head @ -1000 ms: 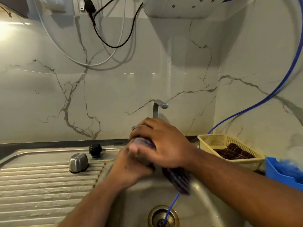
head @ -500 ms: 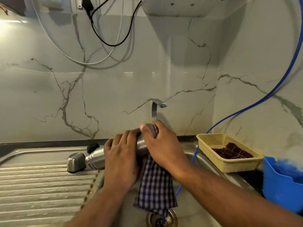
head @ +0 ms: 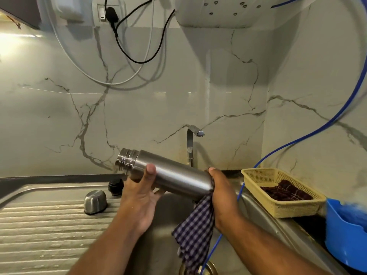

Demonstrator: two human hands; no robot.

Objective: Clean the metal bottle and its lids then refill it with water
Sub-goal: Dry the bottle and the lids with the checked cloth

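Reaches in from near with both forearms, left hand (head: 139,197) cradling the metal bottle (head: 174,175) palm-up, right hand (head: 223,195) gripping a checked cloth (head: 194,231) against its right end.

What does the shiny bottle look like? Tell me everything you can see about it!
The metal bottle is a cylinder of brushed steel with a ridged screw neck at its left end and no lid on. It lies almost sideways above the sink, neck tipped slightly up. The left hand grips it near the neck, thumb across the front. The right hand cups its base through a checked cloth that hangs down.
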